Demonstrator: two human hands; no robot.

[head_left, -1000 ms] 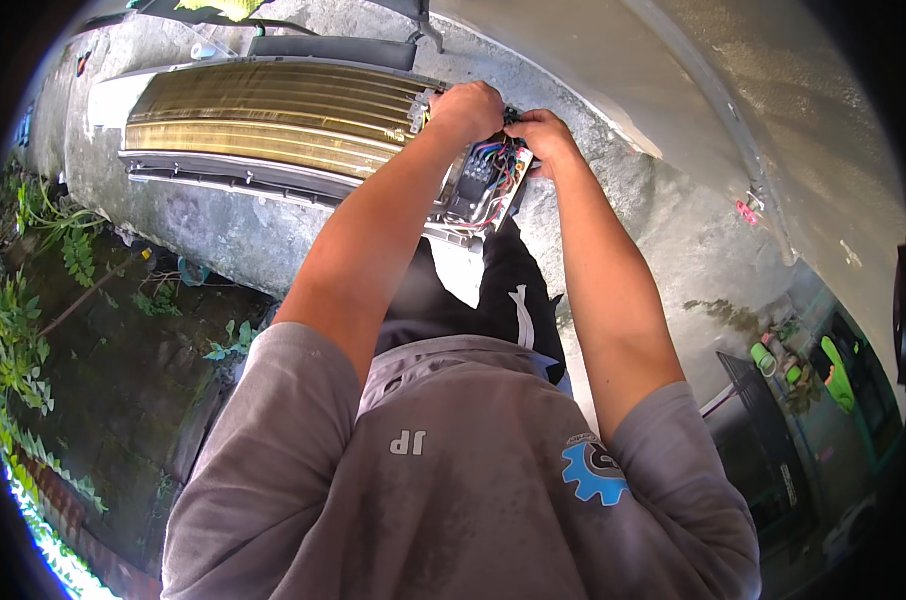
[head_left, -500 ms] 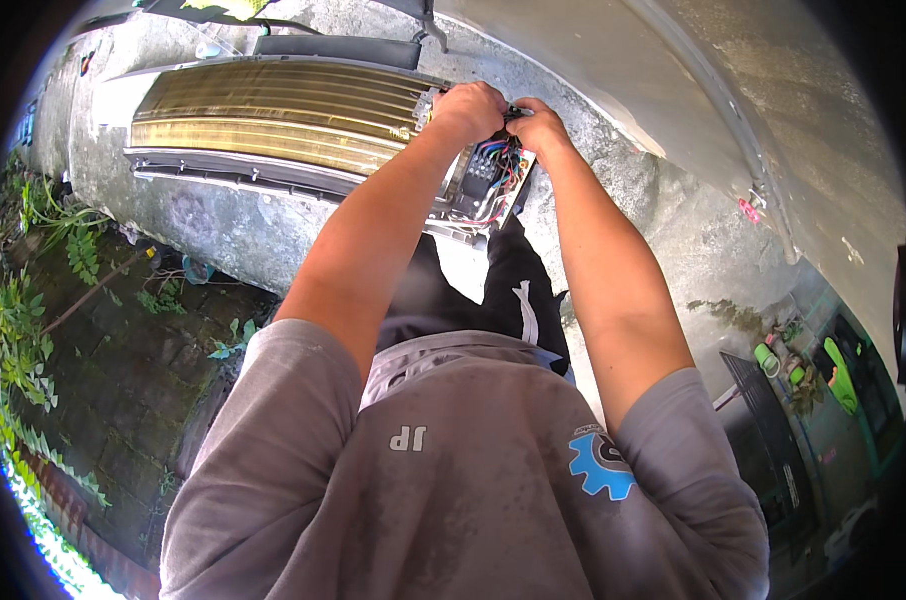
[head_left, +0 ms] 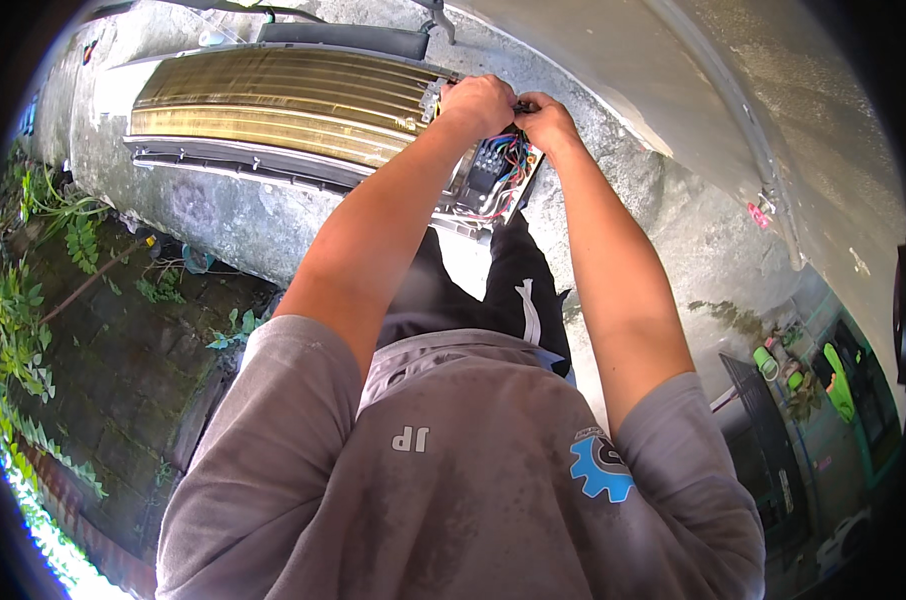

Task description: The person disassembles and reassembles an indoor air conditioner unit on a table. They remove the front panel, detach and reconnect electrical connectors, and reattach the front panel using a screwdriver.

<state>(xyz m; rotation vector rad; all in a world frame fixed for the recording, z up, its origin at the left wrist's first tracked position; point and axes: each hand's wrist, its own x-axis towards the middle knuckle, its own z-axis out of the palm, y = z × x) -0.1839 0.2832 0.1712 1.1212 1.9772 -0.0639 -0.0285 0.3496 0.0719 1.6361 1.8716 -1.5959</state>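
Note:
An opened air-conditioner indoor unit (head_left: pixel 263 90) with brassy fins lies on the concrete ahead of me. At its right end is a wiring compartment with a dark terminal block (head_left: pixel 489 162) and coloured wires (head_left: pixel 518 155). Over the far part of this compartment, my left hand (head_left: pixel 480 104) is closed, its fingertips mostly hidden behind its back. Close beside it on the right, my right hand (head_left: pixel 549 124) pinches with thumb and forefinger. A small dark piece (head_left: pixel 522 107) shows between the two hands; its kind is too small to tell.
A long dark panel (head_left: pixel 343 40) lies beyond the unit. On the right rises a wall with a pipe (head_left: pixel 743 130). Leafy plants (head_left: pixel 23 310) and dark mossy paving (head_left: pixel 123 370) are on the left. Green items (head_left: pixel 838 380) stand at the lower right.
Both hands have shifted slightly along with the view and stay over the wiring compartment. My right hand's fingers have moved a little, and less of the small dark piece shows.

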